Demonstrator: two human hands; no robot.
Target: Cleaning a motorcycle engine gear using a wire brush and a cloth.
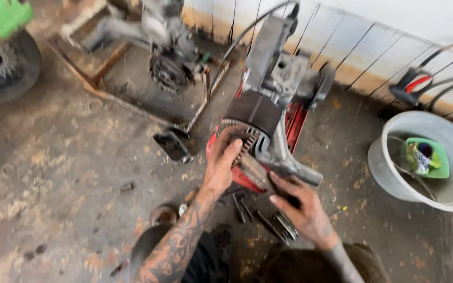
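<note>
A grey motorcycle engine (281, 84) with a dark finned cylinder (252, 112) rests on a red stand (294, 123) on the concrete floor. My left hand (221, 162) presses against the toothed, geared end of the engine just below the cylinder. My right hand (297, 204) is closed around the dark handle of a tool (260, 175) whose other end reaches up to the same geared part. Both hands are greasy.
Several wrenches (268, 220) lie on the floor under my hands. A grey metal basin (394, 173) with a green dish stands at the right. Another engine on a rusty frame (169, 63) sits behind, a wheel (1, 68) far left, a wall with cables behind.
</note>
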